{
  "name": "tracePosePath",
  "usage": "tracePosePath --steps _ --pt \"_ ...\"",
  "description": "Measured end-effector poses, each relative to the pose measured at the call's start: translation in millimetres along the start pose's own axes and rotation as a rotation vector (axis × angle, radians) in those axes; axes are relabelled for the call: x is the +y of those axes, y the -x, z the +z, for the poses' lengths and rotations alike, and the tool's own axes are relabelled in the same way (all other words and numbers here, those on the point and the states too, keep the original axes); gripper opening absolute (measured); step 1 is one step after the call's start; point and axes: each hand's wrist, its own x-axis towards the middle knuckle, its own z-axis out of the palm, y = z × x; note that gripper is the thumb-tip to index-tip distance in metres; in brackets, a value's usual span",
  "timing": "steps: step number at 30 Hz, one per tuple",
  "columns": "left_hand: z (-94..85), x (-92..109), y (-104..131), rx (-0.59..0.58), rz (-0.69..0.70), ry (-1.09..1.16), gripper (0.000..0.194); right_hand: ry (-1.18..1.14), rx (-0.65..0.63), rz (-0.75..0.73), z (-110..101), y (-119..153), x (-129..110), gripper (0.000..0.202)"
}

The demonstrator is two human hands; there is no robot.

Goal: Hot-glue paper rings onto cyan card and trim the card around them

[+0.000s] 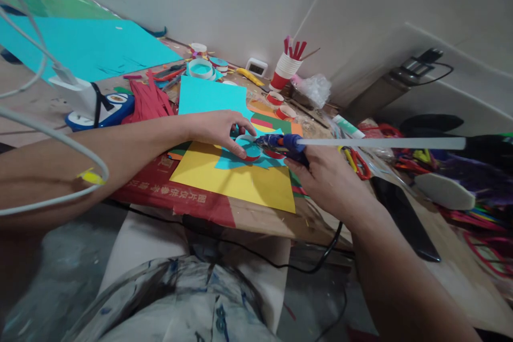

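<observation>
My right hand is closed around a blue hot glue gun, with a long white glue stick running out of its back. The gun's nozzle reaches to the rim of a small paper ring, red outside and blue inside. My left hand grips this ring at its left side, thumb in front and index finger behind. Under the ring lies a cut piece of blue paper, on top of a yellow sheet. A second red ring stands beside it, partly hidden by the glue gun.
Red paper strips and a large blue sheet lie left. Behind are paper cups, a small clock and more rings. A phone and scissors lie right. A black cord hangs along the front edge.
</observation>
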Motion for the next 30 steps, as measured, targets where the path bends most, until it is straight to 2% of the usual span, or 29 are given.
tracePosePath --steps 7,12,16,22,30 --pt "11.5 19 -1 0.123 -0.138 -0.043 0.092 -0.013 -0.007 0.000 -1 0 0 0.019" --pt "24.3 30 -1 0.231 -0.174 -0.102 0.080 -0.017 -0.010 -0.002 -1 -2 -1 0.020" --pt "27.3 31 -1 0.224 -0.176 -0.119 0.069 -0.025 -0.023 0.020 -2 -4 -1 0.019" --pt "27.0 27 -2 0.226 -0.156 -0.111 0.063 -0.039 -0.020 0.065 -3 -3 -2 0.016" --pt "26.8 23 -1 0.208 -0.099 -0.070 0.072 -0.031 -0.035 0.073 1 -2 -2 0.015"
